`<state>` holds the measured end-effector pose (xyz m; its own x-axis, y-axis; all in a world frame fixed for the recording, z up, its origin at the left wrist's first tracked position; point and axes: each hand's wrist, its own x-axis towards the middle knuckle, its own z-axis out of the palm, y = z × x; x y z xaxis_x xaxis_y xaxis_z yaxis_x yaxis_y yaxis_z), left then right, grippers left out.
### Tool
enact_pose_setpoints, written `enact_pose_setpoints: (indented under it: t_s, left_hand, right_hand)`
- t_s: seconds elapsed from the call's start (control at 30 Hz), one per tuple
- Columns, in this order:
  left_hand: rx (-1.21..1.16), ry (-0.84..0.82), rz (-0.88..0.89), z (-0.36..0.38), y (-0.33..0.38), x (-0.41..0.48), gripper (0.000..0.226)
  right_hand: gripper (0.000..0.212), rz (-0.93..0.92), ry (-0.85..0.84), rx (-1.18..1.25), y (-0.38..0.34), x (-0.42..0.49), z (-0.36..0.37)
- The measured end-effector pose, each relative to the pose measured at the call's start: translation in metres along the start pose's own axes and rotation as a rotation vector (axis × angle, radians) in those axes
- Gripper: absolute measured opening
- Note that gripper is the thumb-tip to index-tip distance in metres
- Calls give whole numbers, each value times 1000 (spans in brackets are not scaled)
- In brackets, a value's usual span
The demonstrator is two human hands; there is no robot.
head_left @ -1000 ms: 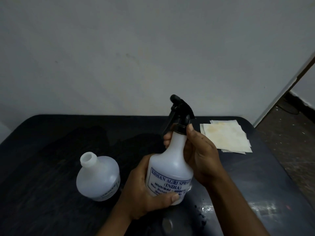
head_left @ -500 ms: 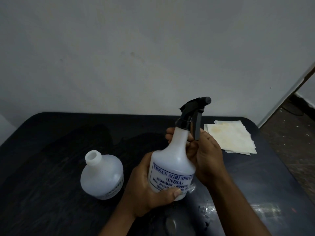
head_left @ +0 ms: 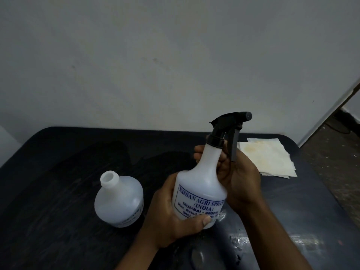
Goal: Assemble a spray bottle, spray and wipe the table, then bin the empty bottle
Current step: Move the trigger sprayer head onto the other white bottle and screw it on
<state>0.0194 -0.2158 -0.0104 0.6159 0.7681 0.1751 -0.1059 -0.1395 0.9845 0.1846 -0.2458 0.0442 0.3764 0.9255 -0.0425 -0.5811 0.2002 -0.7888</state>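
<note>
At the bottom centre of the frame the left hand wraps the wide lower body of the spray bottle, its fingers closed around the back and the thumb pressed across the front just under the blue printed label. The bottle is white and translucent, held upright with a slight tilt to the right, and its base hangs just above the dark tabletop. The right hand, coming in from the lower right, cups the bottle's neck and shoulder from behind; its fingers curl round the narrow neck and show on the left side of it, closed on the bottle. Above them the black trigger head sits on the neck, its nozzle pointing toward the right of the frame and its grey lever hanging down in front of the right palm.

Left of centre a second white bottle stands on the tabletop with no cap, its round mouth open, near the left hand but apart from it. Wet glints and small dark specks show on the tabletop at the lower right. Farther back, at the right edge of the tabletop, a stack of pale cloths lies flat, stained yellowish. Behind everything rises a plain grey wall, and a strip of floor shows at the far right
</note>
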Motion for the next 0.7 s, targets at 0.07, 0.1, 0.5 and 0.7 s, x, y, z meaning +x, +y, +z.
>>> enact_pose_setpoints:
  t_s: [0.07, 0.1, 0.5, 0.7]
  left_hand:
    - [1, 5, 6, 0, 0, 0, 78]
    - [3, 5, 7, -1, 0, 1, 78]
    - [27, 7, 17, 0, -2, 0, 79]
    - [6, 12, 8, 0, -1, 0, 78]
  right_hand:
    - [48, -9, -15, 20, -1, -1, 3]
    - [58, -10, -14, 20, -1, 0, 4]
    - [39, 1, 42, -107, 0, 1, 2]
    - [46, -26, -23, -77, -2, -1, 7]
